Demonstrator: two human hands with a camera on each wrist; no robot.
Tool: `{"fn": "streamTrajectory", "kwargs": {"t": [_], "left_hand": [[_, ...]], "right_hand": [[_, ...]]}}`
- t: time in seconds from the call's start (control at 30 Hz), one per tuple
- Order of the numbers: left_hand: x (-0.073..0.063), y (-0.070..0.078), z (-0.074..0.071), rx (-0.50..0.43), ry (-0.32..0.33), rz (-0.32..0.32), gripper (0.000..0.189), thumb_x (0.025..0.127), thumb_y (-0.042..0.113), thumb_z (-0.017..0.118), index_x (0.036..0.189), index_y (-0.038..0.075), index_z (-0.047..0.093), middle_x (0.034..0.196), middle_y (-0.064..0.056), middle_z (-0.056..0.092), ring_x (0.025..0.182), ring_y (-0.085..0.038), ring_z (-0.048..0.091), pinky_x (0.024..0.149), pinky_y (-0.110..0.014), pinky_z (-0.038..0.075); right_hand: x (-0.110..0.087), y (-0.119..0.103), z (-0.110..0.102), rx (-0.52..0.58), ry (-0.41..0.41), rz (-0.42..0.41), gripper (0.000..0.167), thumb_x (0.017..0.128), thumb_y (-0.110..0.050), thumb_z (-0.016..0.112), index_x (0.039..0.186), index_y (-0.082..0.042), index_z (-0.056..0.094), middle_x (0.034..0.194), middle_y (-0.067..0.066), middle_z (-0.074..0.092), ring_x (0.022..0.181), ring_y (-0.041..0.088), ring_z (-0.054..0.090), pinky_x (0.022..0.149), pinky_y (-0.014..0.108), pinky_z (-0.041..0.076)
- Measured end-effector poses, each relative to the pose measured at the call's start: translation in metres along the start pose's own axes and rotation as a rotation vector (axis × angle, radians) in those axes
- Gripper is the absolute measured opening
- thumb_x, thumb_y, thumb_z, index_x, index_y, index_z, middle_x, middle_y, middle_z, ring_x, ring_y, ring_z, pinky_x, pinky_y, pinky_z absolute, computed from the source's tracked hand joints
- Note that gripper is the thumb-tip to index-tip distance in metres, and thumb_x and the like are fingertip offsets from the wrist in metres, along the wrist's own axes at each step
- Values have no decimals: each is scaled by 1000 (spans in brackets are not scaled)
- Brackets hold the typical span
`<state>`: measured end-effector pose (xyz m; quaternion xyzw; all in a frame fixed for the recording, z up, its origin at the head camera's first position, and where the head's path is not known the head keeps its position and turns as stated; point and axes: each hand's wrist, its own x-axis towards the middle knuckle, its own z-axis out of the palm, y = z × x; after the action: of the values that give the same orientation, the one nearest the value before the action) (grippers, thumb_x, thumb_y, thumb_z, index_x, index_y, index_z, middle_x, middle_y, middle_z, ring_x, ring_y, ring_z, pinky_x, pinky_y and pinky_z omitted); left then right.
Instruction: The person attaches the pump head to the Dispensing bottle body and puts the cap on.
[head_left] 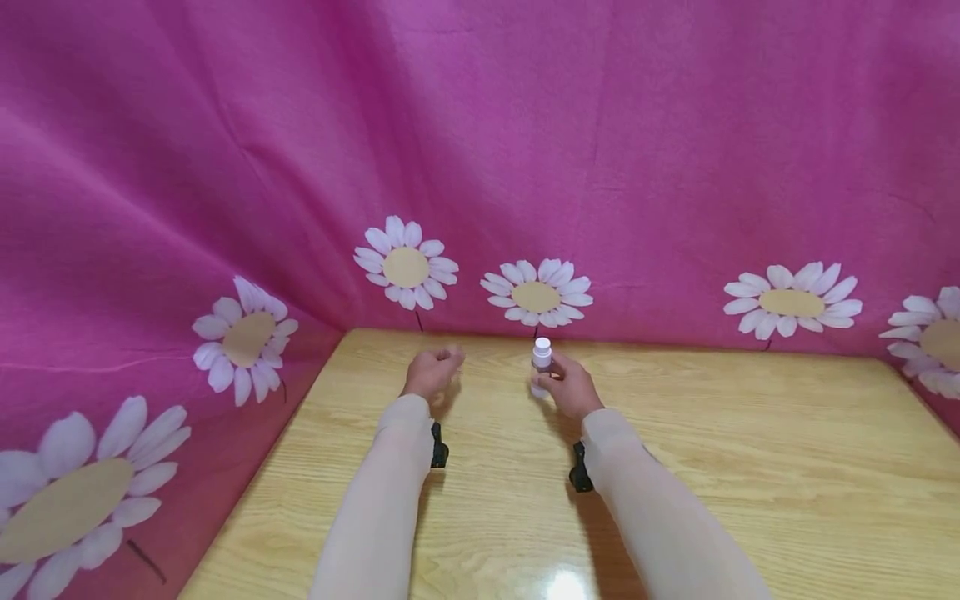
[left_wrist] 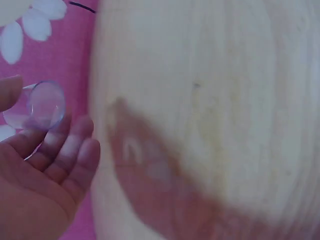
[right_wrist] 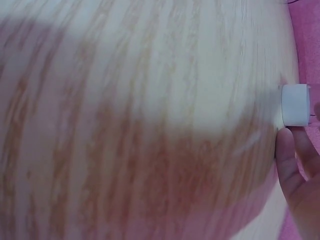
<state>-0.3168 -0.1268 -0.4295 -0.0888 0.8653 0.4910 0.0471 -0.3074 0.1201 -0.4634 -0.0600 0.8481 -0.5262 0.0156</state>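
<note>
Near the table's back edge, my right hand [head_left: 576, 390] grips a small white bottle [head_left: 542, 358] with a white top. The bottle is upright, with its lower part partly behind my fingers. In the right wrist view, a white end of the bottle [right_wrist: 295, 105] shows beside the fingers [right_wrist: 286, 155]. To the left, my left hand [head_left: 433, 373] pinches a clear plastic cap [left_wrist: 47, 105] between thumb and fingers. Its round rim shows in the left wrist view, while in the head view the cap is lost in the blur of the fingertips.
The light wooden table [head_left: 750, 467] runs back to a pink cloth [head_left: 645, 167] with large white daisies. The same cloth borders its left side. Black wrist straps [head_left: 439, 446] sit over both pale sleeves.
</note>
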Motion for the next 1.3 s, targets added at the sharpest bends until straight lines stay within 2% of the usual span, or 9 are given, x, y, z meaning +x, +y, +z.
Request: {"fn": "streamTrajectory", "kwargs": {"t": [0.13,0.27,0.37,0.53,0.67,0.8,0.93,1.13,1.3], "left_hand": [[-1,12,1,-5,12,80,43,97,35,59,130,7,63,125,-15,68,109,-30,66,98,-43,51],[-3,26,2,27,93,149,42,93,28,65,127,3,62,124,-16,66,112,-30,61,100,-43,50],[-4,37,3,3,148,184,44,90,25,70,124,2,57,124,-18,64,112,-31,60,99,-44,49],[-7,55,6,-24,190,309,39,85,21,76,118,5,62,120,-16,66,107,-29,62,95,-42,52],[-11,71,8,0,149,394,40,85,20,77,121,5,66,120,-15,68,109,-30,64,96,-40,53],[-16,87,11,-7,94,393,49,86,23,77,127,2,60,122,-17,67,113,-29,64,96,-40,54],[-21,99,13,19,85,428,49,86,22,77,128,5,60,119,-14,67,109,-27,65,90,-37,55],[-22,111,20,85,52,561,49,87,11,72,135,9,61,121,-15,67,104,-28,66,87,-35,56],[-24,113,29,139,30,559,53,87,11,72,138,9,58,126,-10,69,103,-24,66,89,-34,53]], "right_hand": [[0,3,-1,-9,-9,14,45,97,-10,61,141,-9,51,140,19,58,131,39,54,107,51,47],[1,4,-2,-3,-22,30,46,98,-11,61,142,-10,51,141,19,57,132,39,53,108,51,46],[2,4,-2,1,-27,31,45,97,-10,61,142,-9,51,141,20,56,132,40,53,108,51,46],[2,6,1,10,-39,21,45,97,-8,61,142,-8,52,140,22,57,130,41,54,107,50,47],[2,5,2,25,-40,11,45,97,-7,61,141,-7,52,140,22,57,130,42,54,107,51,47],[2,3,0,28,-35,9,45,97,-7,61,141,-7,52,140,21,57,131,41,53,107,52,46],[2,2,-2,6,-37,13,46,97,-9,61,142,-9,51,141,20,57,132,39,53,107,51,46],[0,-2,-6,-9,-12,-7,46,97,-8,62,142,-9,51,139,21,58,131,39,55,106,52,47],[1,-1,-4,-3,-8,-28,44,96,-6,62,139,-5,52,136,23,60,128,40,56,105,50,48]]}}
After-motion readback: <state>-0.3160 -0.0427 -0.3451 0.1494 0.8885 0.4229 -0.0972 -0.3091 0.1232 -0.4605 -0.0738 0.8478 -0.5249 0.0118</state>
